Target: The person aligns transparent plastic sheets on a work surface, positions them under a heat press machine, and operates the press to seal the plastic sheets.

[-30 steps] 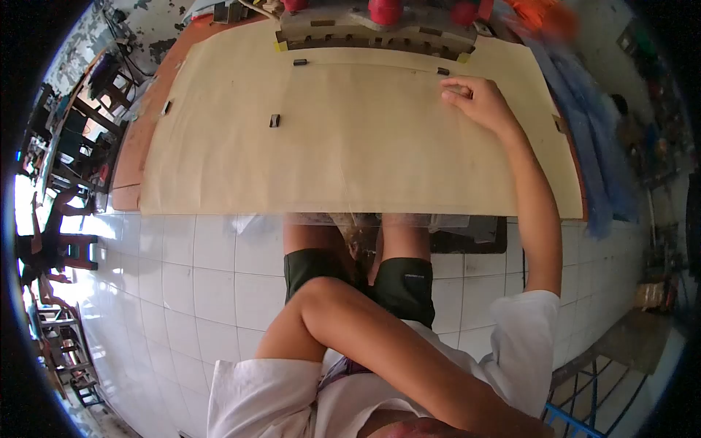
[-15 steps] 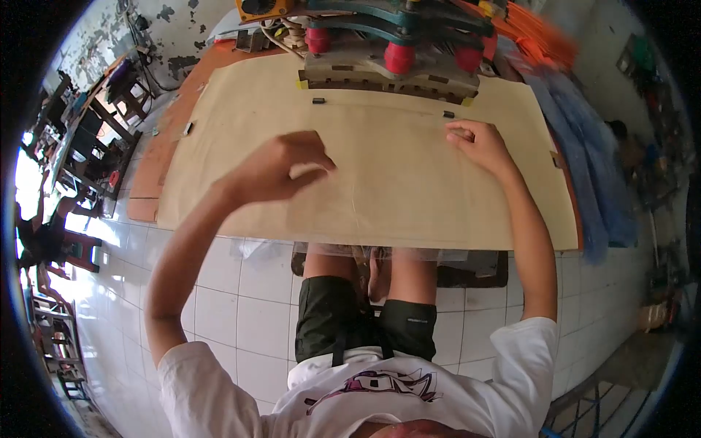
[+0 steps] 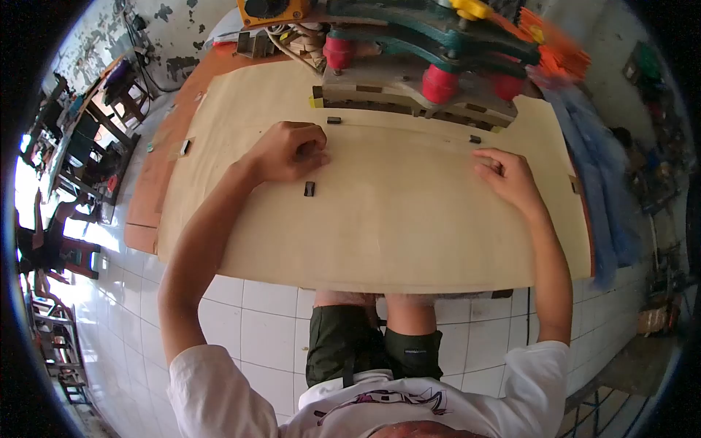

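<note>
My left hand (image 3: 290, 152) is over the left-middle of a pale sheet (image 3: 394, 226), fingers curled; what its fingertips hold, if anything, is too small to make out. Just below it a small dark block (image 3: 309, 189) lies on the sheet, and another small dark block (image 3: 334, 120) is just beyond its fingertips. My right hand (image 3: 505, 175) rests at the sheet's right side with its fingers bent together, close below a third dark block (image 3: 475, 139). Its fingertips show nothing clear between them. A thin clear film seems to cover part of the sheet.
A green machine (image 3: 409, 36) with red knobs (image 3: 439, 84) stands at the sheet's far edge. An orange box (image 3: 274, 10) is behind it at the left. Blue plastic (image 3: 599, 175) hangs at the right. A person (image 3: 45, 237) sits at the far left.
My left arm has come from across my body to over the sheet, then a little farther forward. My right hand stays near the right block. The view has shifted, showing more of the machine.
</note>
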`<action>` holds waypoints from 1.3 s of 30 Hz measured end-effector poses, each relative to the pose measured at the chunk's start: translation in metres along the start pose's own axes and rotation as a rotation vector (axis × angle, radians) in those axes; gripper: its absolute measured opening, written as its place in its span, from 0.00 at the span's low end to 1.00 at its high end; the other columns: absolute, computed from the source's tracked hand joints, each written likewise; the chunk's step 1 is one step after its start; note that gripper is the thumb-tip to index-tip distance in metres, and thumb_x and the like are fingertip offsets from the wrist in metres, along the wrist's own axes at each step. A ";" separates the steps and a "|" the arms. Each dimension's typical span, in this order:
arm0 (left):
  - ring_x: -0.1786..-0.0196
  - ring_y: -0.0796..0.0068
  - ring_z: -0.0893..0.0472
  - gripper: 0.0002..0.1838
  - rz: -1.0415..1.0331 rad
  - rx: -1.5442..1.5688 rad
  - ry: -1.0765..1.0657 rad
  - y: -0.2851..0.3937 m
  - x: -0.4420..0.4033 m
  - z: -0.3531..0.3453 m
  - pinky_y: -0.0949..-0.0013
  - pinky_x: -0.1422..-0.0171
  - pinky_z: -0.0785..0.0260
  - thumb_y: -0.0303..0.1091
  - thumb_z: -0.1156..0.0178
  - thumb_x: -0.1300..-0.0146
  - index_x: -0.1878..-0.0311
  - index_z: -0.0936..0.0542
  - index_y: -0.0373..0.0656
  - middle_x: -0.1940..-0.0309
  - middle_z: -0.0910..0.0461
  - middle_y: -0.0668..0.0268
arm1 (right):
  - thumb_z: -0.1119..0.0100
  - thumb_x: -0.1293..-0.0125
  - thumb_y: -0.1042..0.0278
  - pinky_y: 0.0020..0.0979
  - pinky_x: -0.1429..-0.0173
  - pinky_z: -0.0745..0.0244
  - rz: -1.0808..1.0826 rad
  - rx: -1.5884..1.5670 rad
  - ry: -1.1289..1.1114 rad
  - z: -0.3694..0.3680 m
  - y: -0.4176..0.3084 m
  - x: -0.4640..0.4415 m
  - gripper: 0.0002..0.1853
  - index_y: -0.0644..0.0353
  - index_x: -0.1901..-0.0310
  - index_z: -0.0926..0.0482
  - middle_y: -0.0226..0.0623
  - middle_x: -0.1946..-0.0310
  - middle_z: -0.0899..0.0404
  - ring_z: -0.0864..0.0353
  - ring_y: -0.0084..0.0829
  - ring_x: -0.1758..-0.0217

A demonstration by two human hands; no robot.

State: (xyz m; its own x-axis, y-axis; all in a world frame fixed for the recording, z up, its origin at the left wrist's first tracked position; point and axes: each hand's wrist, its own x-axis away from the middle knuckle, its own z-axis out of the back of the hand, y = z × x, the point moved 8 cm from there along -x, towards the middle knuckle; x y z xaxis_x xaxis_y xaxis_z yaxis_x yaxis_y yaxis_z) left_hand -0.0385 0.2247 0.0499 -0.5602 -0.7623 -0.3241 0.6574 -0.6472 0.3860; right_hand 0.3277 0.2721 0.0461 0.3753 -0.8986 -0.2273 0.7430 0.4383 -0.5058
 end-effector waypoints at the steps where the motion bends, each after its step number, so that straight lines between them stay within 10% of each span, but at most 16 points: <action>1: 0.71 0.63 0.20 0.08 0.007 0.005 -0.003 -0.004 0.001 -0.002 0.64 0.65 0.27 0.33 0.34 0.40 0.65 0.21 0.39 0.72 0.20 0.60 | 0.32 0.39 0.63 0.26 0.71 0.34 -0.017 0.018 -0.014 0.000 0.000 0.000 0.15 0.54 0.50 0.15 0.28 0.85 0.30 0.34 0.21 0.81; 10: 0.64 0.53 0.18 0.15 0.031 -0.070 0.005 -0.013 0.001 0.000 0.56 0.56 0.25 0.35 0.35 0.41 0.52 0.15 0.41 0.61 0.15 0.54 | 0.33 0.40 0.71 0.26 0.70 0.33 -0.043 -0.089 -0.006 0.003 -0.015 -0.001 0.17 0.58 0.48 0.16 0.29 0.80 0.28 0.33 0.19 0.78; 23: 0.75 0.61 0.25 0.16 0.026 -0.073 0.078 -0.017 -0.003 0.003 0.61 0.68 0.32 0.38 0.29 0.45 0.54 0.13 0.43 0.80 0.26 0.61 | 0.35 0.42 0.78 0.23 0.69 0.37 -0.070 -0.019 -0.057 -0.006 -0.015 -0.008 0.18 0.61 0.48 0.17 0.28 0.72 0.26 0.35 0.19 0.74; 39: 0.75 0.61 0.26 0.17 0.027 -0.049 0.097 -0.014 -0.003 0.006 0.60 0.67 0.33 0.37 0.29 0.45 0.53 0.14 0.43 0.81 0.28 0.61 | 0.33 0.36 0.62 0.24 0.71 0.42 -0.063 -0.013 -0.057 -0.005 -0.009 -0.006 0.17 0.61 0.48 0.17 0.27 0.74 0.29 0.37 0.20 0.74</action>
State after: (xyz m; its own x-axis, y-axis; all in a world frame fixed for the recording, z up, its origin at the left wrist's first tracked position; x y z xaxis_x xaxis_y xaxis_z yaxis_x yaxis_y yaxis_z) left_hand -0.0491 0.2367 0.0507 -0.4917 -0.7748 -0.3973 0.6967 -0.6238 0.3541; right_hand 0.3159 0.2734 0.0482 0.3593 -0.9216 -0.1467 0.7589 0.3800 -0.5288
